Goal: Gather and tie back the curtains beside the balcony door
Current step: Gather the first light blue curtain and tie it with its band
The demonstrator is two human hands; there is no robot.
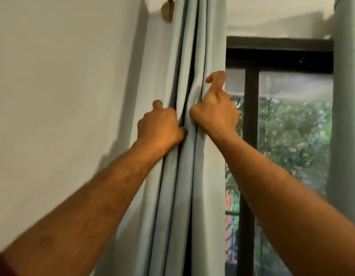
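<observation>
A pale blue-grey curtain (192,176) hangs in bunched vertical folds between a white wall (63,76) and a dark-framed balcony door (250,116); both hands are raised against it at the same height. The left hand (159,126) grips the folds on the wall side, its fingers curled into the cloth and its thumb lying up along the fabric; the right hand (214,110) clutches the folds on the door side, its knuckles pressed into the cloth, with 1 finger hooked round the curtain's free edge higher up. The 2 hands sit close together, a dark crease of fabric between them. A brass bracket (167,10) shows at the top, just beside the curtain. A 2nd curtain (345,116) hangs at the far right; green foliage (292,136) shows through the glass. No writing or label can be read anywhere.
</observation>
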